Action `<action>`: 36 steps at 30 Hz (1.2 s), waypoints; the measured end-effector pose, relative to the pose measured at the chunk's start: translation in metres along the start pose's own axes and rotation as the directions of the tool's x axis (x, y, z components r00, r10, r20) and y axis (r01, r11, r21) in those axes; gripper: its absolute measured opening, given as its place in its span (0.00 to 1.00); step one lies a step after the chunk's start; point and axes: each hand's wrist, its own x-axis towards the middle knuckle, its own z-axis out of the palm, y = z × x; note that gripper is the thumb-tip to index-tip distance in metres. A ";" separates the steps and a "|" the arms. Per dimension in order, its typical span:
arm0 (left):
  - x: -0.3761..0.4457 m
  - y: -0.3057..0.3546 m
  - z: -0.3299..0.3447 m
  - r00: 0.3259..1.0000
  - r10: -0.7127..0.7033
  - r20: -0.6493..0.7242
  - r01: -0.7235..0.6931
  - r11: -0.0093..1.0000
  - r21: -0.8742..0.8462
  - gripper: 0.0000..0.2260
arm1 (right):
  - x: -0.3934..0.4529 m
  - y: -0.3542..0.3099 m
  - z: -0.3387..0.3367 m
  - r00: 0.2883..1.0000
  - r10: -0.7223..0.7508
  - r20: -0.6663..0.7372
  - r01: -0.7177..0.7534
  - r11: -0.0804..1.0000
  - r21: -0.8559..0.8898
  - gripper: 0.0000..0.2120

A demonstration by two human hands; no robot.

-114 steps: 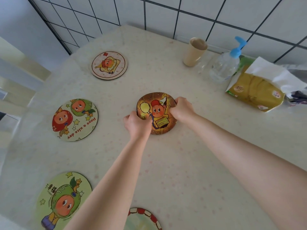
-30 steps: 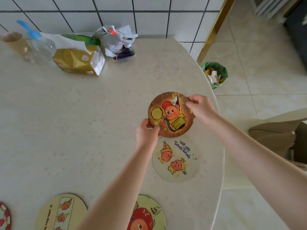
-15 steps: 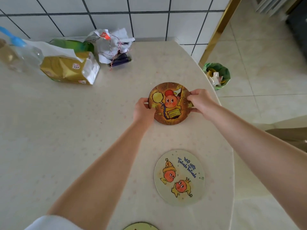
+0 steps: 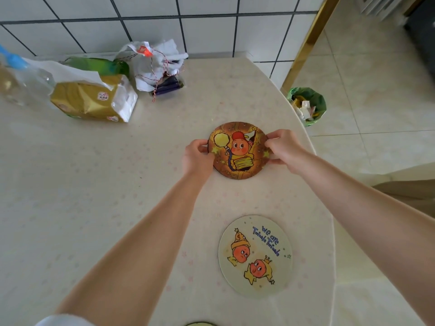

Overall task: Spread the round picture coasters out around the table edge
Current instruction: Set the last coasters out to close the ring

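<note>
A brown round coaster (image 4: 237,150) with a cartoon figure sits low over the pale table (image 4: 82,196), near its right edge. My left hand (image 4: 196,156) grips its left rim and my right hand (image 4: 281,147) grips its right rim. Whether it touches the table I cannot tell. Closer to me, a pale coaster (image 4: 255,255) reading "we are Twinkle Twinkle" lies flat by the same edge. The green rim of another coaster (image 4: 200,324) peeks in at the bottom.
A yellow tissue pack (image 4: 94,100), a clear pump bottle (image 4: 21,83) and a crumpled white bag with red string (image 4: 155,64) stand at the back by the tiled wall. A green-lined waste bin (image 4: 308,105) sits on the floor beyond the table's right edge.
Both hands carried the brown coaster from the table's middle to its right edge, past the pale coaster. Over the last half second it barely shifted.
</note>
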 end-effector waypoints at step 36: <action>-0.117 -0.058 -0.011 0.994 0.049 0.101 -0.067 0.982 0.177 0.14 | -0.113 0.095 -0.004 0.979 -0.203 0.030 0.204 0.955 -0.214 0.14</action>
